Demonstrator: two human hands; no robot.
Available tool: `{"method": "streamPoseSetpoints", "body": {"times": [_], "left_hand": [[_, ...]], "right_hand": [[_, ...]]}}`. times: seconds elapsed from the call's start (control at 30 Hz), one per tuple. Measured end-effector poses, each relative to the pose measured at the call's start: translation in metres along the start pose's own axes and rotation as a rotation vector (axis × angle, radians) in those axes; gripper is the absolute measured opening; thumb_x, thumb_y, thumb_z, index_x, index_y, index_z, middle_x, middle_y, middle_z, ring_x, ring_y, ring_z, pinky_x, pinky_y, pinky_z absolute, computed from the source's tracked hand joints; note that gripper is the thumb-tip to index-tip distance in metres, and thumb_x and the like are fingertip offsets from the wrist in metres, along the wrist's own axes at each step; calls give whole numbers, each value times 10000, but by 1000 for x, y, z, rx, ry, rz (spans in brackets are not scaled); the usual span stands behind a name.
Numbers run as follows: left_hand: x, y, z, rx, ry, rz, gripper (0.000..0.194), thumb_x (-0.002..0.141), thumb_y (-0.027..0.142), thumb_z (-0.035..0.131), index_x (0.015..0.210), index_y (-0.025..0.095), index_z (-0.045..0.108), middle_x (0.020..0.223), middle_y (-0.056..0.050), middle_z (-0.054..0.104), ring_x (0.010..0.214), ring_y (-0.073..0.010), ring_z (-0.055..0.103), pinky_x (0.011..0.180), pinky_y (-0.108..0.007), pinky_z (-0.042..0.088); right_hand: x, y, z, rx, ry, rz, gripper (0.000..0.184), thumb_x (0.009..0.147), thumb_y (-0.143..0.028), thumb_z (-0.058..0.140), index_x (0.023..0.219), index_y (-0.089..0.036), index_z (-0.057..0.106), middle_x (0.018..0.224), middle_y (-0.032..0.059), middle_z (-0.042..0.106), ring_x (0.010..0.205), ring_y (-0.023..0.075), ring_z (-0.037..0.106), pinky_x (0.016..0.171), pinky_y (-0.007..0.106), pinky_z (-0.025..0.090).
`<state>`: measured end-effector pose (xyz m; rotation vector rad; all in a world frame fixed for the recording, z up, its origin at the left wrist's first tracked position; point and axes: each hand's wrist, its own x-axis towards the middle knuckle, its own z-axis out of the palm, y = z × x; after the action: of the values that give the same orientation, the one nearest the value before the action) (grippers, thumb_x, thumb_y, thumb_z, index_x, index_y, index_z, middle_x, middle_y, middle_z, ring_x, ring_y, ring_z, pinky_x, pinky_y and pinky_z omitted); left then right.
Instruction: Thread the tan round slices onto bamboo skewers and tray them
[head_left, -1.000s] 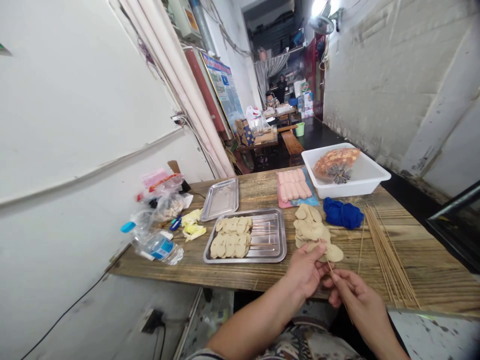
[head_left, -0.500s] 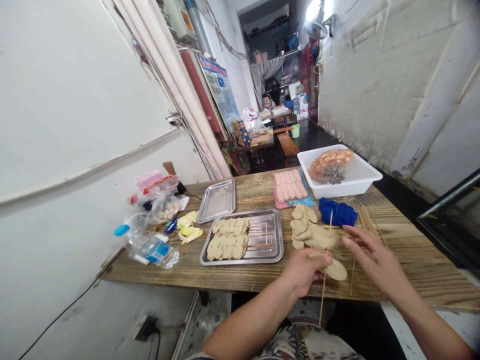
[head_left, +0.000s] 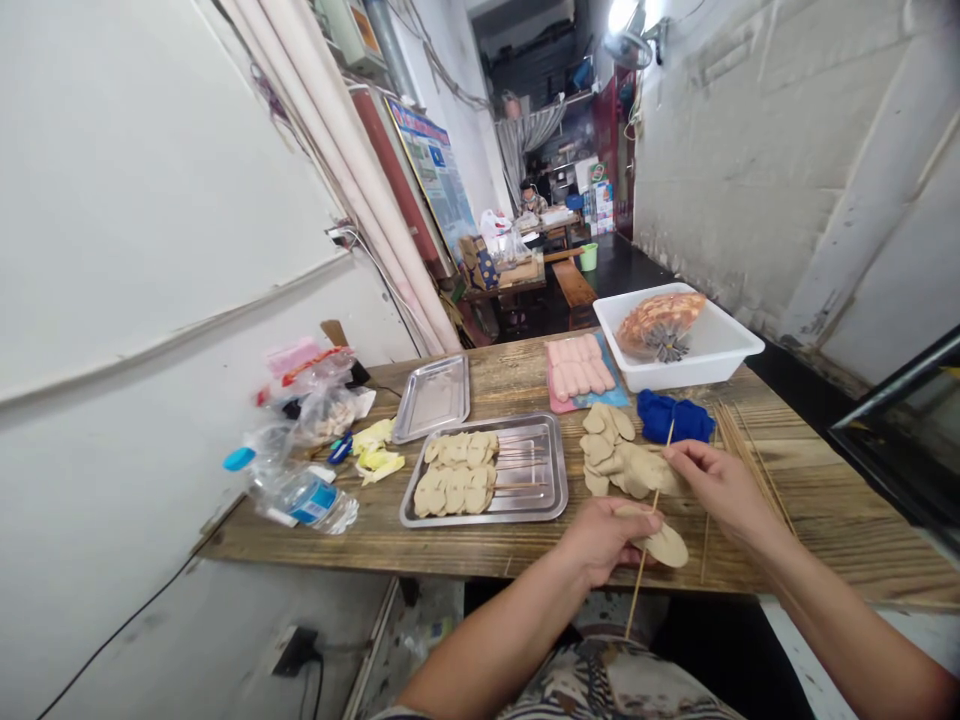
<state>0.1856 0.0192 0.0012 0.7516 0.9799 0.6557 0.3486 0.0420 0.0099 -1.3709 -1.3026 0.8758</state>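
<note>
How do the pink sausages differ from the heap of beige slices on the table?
The pink sausages are plump and long; the beige slices are flat with rounded edges. The sausages lie in tidy rows on pink-and-blue packaging, while the slices overlap in a loose heap. Both are on the wooden table.

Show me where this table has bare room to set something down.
The table shows bare wood between the bare tray and pink sausages, and right of the loose sticks. A narrow strip runs along the near edge below the skewer tray. Crowded: the left end, with bottle and bags, and around the left hand and right hand, by beige slices and blue cloth.
</note>
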Motion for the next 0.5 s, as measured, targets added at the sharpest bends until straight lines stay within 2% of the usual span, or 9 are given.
{"method": "streamPoseSetpoints", "body": {"times": [0.2,0.33,0.5], "left_hand": [[-3,0,-1,3,-31,-53,376,467,308,790,755,102,663,669,-45,641,603,-144,599,568,-281,483],[-5,0,-3,17,-83,-79,380,456,310,798,747,106,662,667,-42,644,598,-143,603,567,-276,483],[-3,-4,-8,81,-145,-108,377,468,320,796,754,109,669,676,-48,651,595,-139,603,573,-276,481]], "right_hand": [[20,0,-9,34,80,4,188,726,-363,609,666,-188,638,590,-35,598,547,123,504,536,235,373],[35,2,-23,62,126,12,197,772,-347,597,680,-174,614,542,-61,543,489,94,473,505,230,374],[51,13,-51,70,195,39,173,862,-299,540,818,-145,606,751,-22,612,589,85,561,556,240,467]]}}
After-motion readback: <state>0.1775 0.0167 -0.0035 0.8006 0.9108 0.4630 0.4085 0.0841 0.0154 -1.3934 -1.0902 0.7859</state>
